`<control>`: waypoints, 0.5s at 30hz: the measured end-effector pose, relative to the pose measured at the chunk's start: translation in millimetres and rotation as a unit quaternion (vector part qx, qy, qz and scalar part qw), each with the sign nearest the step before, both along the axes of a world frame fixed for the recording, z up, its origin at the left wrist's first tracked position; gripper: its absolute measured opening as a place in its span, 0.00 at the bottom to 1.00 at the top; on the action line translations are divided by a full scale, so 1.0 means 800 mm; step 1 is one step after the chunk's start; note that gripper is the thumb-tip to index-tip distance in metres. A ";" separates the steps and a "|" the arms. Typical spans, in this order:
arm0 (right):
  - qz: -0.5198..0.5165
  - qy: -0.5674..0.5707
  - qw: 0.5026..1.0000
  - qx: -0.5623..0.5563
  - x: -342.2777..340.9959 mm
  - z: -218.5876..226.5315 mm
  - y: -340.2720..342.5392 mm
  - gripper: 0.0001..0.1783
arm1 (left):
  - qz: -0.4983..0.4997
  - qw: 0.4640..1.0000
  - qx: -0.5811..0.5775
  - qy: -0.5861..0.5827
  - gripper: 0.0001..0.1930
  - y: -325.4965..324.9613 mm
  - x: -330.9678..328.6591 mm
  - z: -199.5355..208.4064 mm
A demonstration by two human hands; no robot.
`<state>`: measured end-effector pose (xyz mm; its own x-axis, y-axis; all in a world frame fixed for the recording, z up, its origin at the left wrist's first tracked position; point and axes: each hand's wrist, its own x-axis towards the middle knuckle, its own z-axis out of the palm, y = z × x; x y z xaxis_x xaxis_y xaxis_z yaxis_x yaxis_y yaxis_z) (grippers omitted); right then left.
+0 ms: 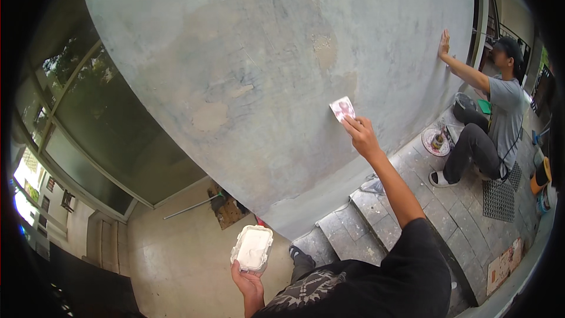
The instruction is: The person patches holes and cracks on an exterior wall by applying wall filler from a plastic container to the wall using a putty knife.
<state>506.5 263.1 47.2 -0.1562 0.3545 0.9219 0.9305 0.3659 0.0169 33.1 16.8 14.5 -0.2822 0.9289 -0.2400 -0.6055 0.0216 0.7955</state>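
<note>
My left hand [248, 282] is closed on the near side of a pale plastic tub [268, 254], held low in front of me. White putty-like paste [253, 247] fills the tub. In my raised right hand [362, 134] is a small flat pink-and-white card [341, 108], pinched between thumb and fingers at its lower edge. The card is close to the grey plastered wall [265, 129]; whether it touches I cannot tell. Beige patches [209, 116] and rough spots mark the wall's surface to the card's left and above it.
Tiled steps [347, 227] run below the wall. At right a person [503, 100] sits low with one palm against the wall, near a dark bucket [464, 103] and a round tray [428, 141]. A long pole [191, 207] lies at left, by glass panels [112, 129].
</note>
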 end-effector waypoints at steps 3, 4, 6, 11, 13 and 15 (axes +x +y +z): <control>-0.019 -0.031 0.999 0.018 0.010 0.045 -0.021 0.19 | -0.002 1.000 -0.007 0.006 0.29 0.004 0.000 0.000; -0.023 -0.032 0.998 0.052 0.010 0.075 -0.024 0.19 | -0.007 1.000 -0.014 0.008 0.29 0.008 -0.002 -0.001; -0.016 -0.034 0.993 0.113 -0.003 0.155 -0.020 0.19 | -0.003 1.000 -0.017 0.020 0.29 0.011 -0.003 -0.008; 0.013 -0.060 0.978 0.198 -0.027 0.316 0.001 0.18 | -0.008 1.000 0.002 0.021 0.29 0.016 0.013 0.000; 0.033 -0.070 0.975 0.208 -0.035 0.323 0.009 0.19 | -0.011 1.000 0.016 -0.005 0.29 0.012 0.018 0.002; 0.003 -0.094 0.988 0.124 -0.036 0.309 0.015 0.17 | 0.019 1.000 -0.001 -0.009 0.29 0.006 0.020 -0.005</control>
